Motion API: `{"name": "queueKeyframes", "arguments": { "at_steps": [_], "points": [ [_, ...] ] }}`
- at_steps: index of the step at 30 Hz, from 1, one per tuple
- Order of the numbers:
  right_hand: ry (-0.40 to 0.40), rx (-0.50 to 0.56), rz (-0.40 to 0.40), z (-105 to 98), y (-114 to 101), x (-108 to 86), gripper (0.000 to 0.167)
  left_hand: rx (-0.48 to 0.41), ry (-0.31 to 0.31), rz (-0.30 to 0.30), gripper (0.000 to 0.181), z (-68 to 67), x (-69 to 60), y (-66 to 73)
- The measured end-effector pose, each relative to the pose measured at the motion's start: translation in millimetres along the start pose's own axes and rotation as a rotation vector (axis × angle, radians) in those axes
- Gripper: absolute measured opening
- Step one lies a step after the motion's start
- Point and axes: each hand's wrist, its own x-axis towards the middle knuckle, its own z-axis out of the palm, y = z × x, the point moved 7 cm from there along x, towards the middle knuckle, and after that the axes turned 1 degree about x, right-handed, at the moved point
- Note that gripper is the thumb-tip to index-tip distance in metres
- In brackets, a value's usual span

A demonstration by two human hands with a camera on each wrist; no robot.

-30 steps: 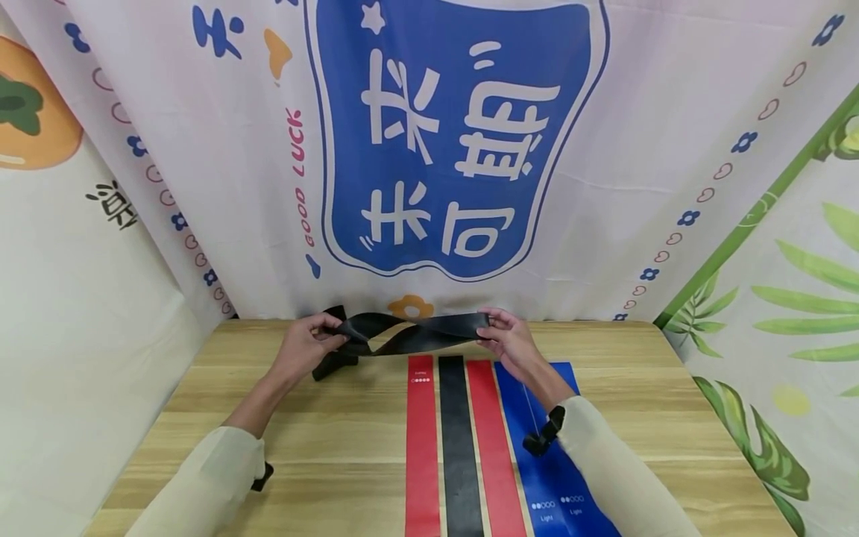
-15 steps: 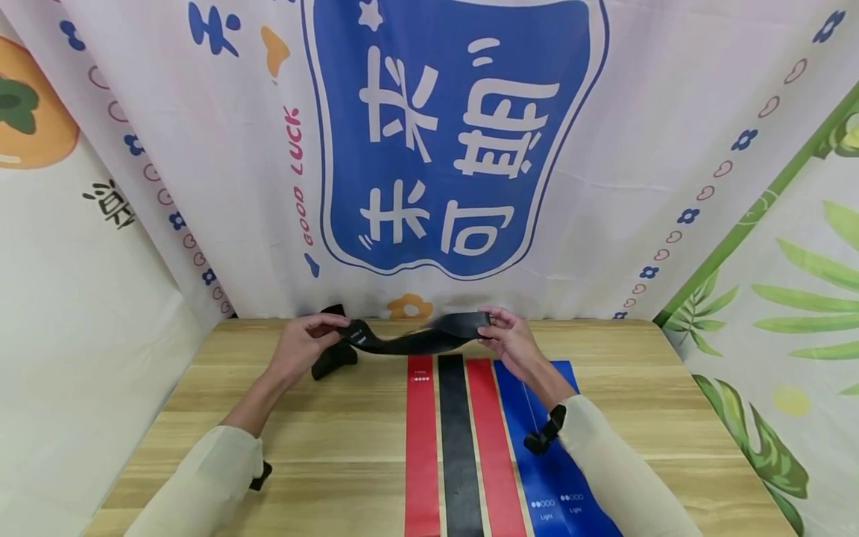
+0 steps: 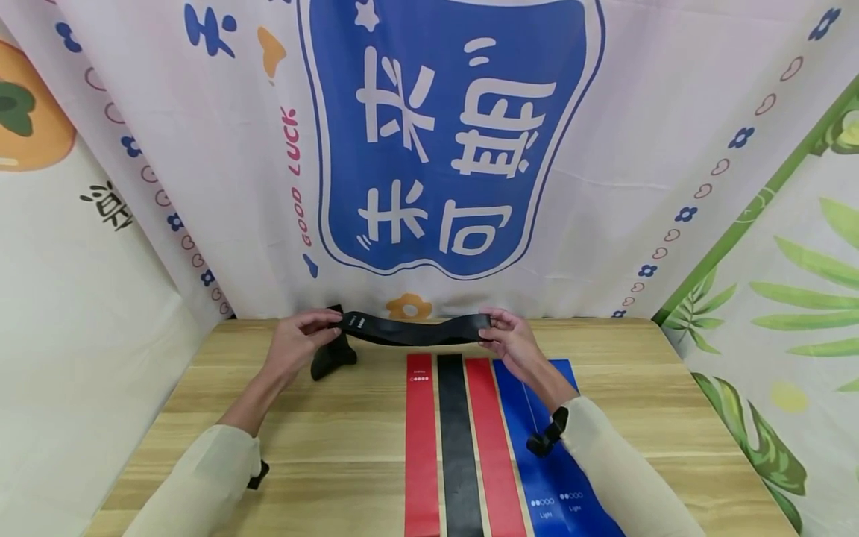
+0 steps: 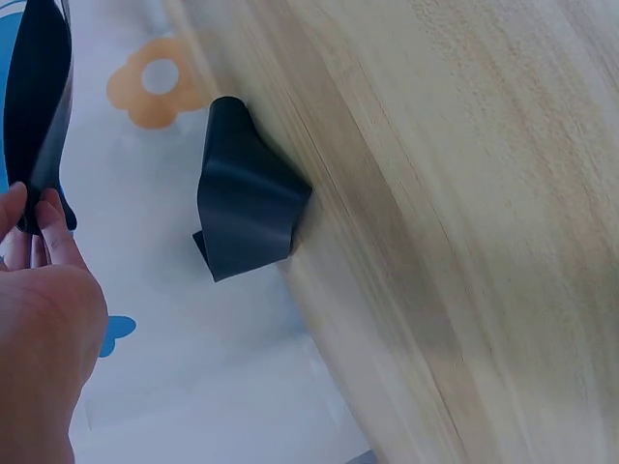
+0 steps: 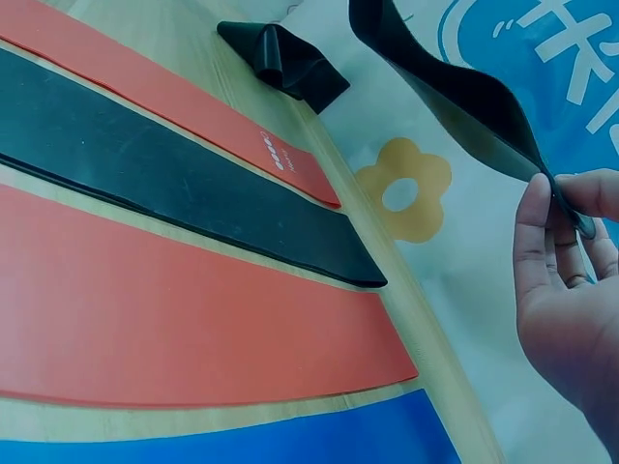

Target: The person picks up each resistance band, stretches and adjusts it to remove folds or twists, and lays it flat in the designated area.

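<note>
My left hand (image 3: pixel 295 344) and right hand (image 3: pixel 513 344) each pinch one end of a black resistance band (image 3: pixel 409 333), stretched loosely between them above the table's back edge. White print shows near its left end. In the right wrist view, the thumb and fingers clasp the band's end (image 5: pixel 484 111), and the loop gapes a little. Just below my left hand, a second black band (image 4: pixel 242 193) lies crumpled and folded at the table's back edge, untouched.
Laid lengthwise on the wooden table (image 3: pixel 322 462) are a red band (image 3: pixel 421 447), a black band (image 3: pixel 460 440), another red band (image 3: pixel 495 447) and blue banding (image 3: pixel 537 470) under my right forearm. A printed curtain (image 3: pixel 637 112) hangs behind the table.
The held band was twisted with its loop spread; it now hangs flatter and untwisted, its printed face showing at the left. My left hand has shifted slightly left; the right stays put.
</note>
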Motion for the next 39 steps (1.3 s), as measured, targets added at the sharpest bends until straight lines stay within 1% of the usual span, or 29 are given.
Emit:
{"name": "queueKeyframes", "arguments": {
  "at_steps": [4, 7, 10, 14, 17, 21, 26, 30, 33, 39],
  "points": [
    [-0.012, 0.002, -0.004, 0, 0, -2.2, 0.04, 0.043, 0.009, -0.007, 0.031, -1.3, 0.4, -0.8],
    [-0.018, 0.001, 0.0, 0, 0, -4.9, 0.036, 0.076, 0.034, -0.007, 0.037, -2.4, 1.1, -1.7],
    [-0.028, -0.007, 0.002, -1, 0, -8.3, 0.037, 0.092, 0.065, 0.002, 0.039, -2.4, 1.5, -0.8],
    [-0.042, -0.029, -0.001, -2, 0, -12.7, 0.037, 0.081, 0.115, 0.014, 0.034, -1.3, 3.1, 0.3],
    [-0.042, -0.05, 0.007, -2, 1, -17.0, 0.037, 0.071, 0.14, 0.004, 0.027, 0.2, 5.5, -1.1],
    [-0.052, -0.08, 0.019, -3, 2, -23.9, 0.04, 0.069, 0.149, 0.0, 0.02, 3.6, 8.5, -2.1],
    [-0.057, -0.117, 0.035, -4, 4, -32.8, 0.039, 0.061, 0.166, 0.017, 0.02, 5.6, 11.0, -1.6],
    [-0.073, -0.153, 0.033, -3, 4, -39.5, 0.039, 0.078, 0.174, 0.025, 0.019, 5.7, 10.4, -0.1],
    [-0.101, -0.195, 0.025, -1, 4, -44.5, 0.042, 0.08, 0.178, 0.015, 0.019, 6.0, 9.9, 0.0],
    [-0.193, -0.281, 0.015, 5, 7, -54.8, 0.046, 0.021, 0.204, -0.046, 0.021, 5.0, 8.2, -3.9]
  ]
}}
